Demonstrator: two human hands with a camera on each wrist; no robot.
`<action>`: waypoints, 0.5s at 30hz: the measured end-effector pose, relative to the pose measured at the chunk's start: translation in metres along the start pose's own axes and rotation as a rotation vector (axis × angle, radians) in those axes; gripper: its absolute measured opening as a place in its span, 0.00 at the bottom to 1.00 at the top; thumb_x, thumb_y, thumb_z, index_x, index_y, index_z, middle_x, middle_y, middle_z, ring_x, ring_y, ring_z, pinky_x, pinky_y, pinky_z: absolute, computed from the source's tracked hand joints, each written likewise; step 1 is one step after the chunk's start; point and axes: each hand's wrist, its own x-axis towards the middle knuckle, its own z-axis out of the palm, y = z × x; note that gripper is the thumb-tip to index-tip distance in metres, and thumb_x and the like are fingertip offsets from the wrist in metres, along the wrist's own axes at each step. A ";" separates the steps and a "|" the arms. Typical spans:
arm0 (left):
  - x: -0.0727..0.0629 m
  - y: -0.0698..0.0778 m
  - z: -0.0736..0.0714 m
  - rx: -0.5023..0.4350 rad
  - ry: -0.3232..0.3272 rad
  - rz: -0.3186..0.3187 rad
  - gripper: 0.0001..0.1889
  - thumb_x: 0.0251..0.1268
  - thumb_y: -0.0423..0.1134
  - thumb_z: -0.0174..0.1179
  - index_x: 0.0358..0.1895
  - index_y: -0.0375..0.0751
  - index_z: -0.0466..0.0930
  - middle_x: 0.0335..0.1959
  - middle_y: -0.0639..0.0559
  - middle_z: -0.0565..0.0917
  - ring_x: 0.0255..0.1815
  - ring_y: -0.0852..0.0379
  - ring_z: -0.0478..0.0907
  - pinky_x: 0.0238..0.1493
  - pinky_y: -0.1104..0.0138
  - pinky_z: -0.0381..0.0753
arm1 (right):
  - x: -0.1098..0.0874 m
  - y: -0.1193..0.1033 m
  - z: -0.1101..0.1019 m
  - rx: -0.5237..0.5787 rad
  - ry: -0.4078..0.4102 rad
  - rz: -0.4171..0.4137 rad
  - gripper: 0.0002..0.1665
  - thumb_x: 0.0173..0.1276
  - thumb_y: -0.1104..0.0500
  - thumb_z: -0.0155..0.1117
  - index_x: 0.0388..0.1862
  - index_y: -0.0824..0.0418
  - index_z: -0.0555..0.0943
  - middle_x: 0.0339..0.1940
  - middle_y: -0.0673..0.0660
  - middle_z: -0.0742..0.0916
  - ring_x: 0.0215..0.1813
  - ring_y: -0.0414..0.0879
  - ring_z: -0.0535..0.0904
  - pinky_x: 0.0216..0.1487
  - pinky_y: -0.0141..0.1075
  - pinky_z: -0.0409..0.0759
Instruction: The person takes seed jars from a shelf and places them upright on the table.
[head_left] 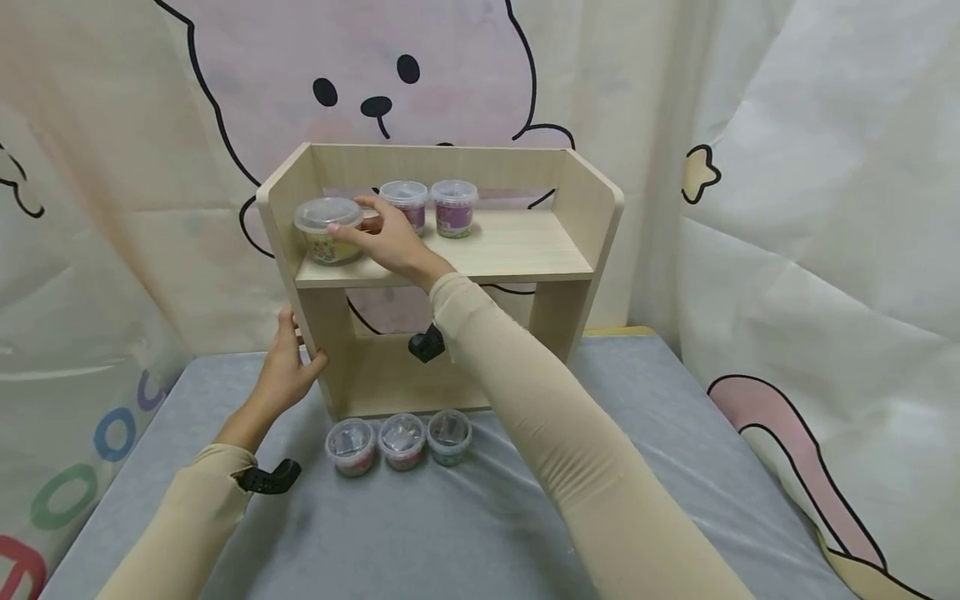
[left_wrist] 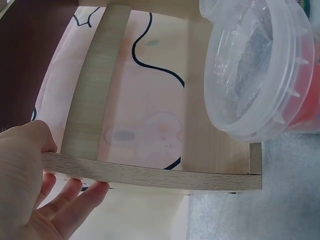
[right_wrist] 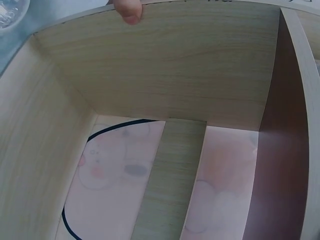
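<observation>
My right hand holds a clear-lidded plastic tub with yellowish contents, at the left end of the upper board of a small wooden shelf. Its thumb is on the tub's near side, other fingers at the far side. Just behind stand two smaller tubs with purple labels, the left tub partly covered by that hand and the right tub in plain sight. Lower down, my left hand grips the shelf's left side panel, thumb on the inner face and fingers outside.
Three small lidded tubs, a left tub, a middle tub and a right tub, stand in a row before the shelf on a grey-blue cloth. A printed curtain hangs behind.
</observation>
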 end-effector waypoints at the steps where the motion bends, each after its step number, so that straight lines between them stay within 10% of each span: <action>1: 0.000 0.000 0.000 -0.001 0.001 0.002 0.41 0.63 0.24 0.55 0.77 0.44 0.45 0.62 0.24 0.69 0.56 0.21 0.75 0.51 0.32 0.79 | 0.000 -0.001 0.000 -0.012 -0.004 -0.002 0.43 0.72 0.41 0.60 0.81 0.51 0.59 0.69 0.60 0.79 0.68 0.47 0.76 0.65 0.37 0.78; 15: -0.001 0.001 0.000 -0.011 -0.017 -0.028 0.41 0.64 0.25 0.55 0.77 0.44 0.44 0.63 0.25 0.68 0.58 0.22 0.75 0.53 0.32 0.78 | -0.001 0.000 -0.001 0.040 -0.002 -0.045 0.37 0.69 0.46 0.66 0.74 0.55 0.70 0.58 0.56 0.83 0.56 0.41 0.78 0.53 0.28 0.76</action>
